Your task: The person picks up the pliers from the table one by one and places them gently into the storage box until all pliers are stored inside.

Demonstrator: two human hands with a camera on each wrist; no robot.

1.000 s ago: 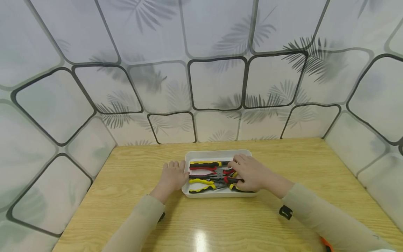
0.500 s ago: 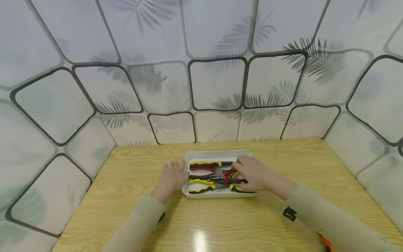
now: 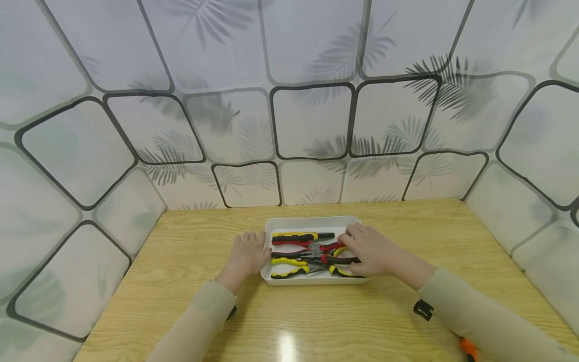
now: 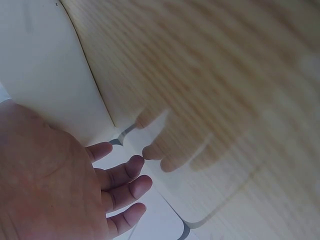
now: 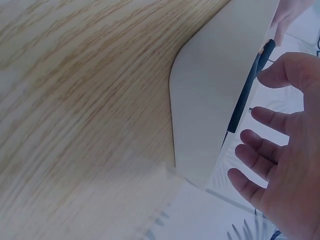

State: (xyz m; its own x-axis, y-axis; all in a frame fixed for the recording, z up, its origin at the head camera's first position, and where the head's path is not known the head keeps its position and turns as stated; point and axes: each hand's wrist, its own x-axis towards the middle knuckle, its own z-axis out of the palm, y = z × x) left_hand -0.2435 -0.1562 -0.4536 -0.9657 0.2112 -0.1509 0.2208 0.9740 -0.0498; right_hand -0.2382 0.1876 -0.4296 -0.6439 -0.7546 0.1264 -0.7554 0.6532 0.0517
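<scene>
A white tray point(image 3: 312, 282) lies on the table with several pliers inside. Red-and-black pliers point(image 3: 290, 243) lie across its middle, and yellow-and-black pliers point(image 3: 289, 261) are nearer the front. Along the back is a yellow-and-black handled tool point(image 3: 296, 237) with a dark tip. My left hand point(image 3: 246, 254) is at the tray's left end, its fingers relaxed beside the wall. My right hand point(image 3: 371, 251) hovers over the right end, close to the handle ends; in the right wrist view its loosely bent fingers point(image 5: 267, 120) hold nothing.
The wooden table point(image 3: 334, 322) meets patterned cloth walls point(image 3: 312, 120) at the back and both sides. An orange-and-black object point(image 3: 469, 347) shows partly beside the right sleeve at the lower right.
My right hand has drifted right, off the pliers, so more of their handles and the back tool's dark tip show. The left hand and tray stay nearly in place.
</scene>
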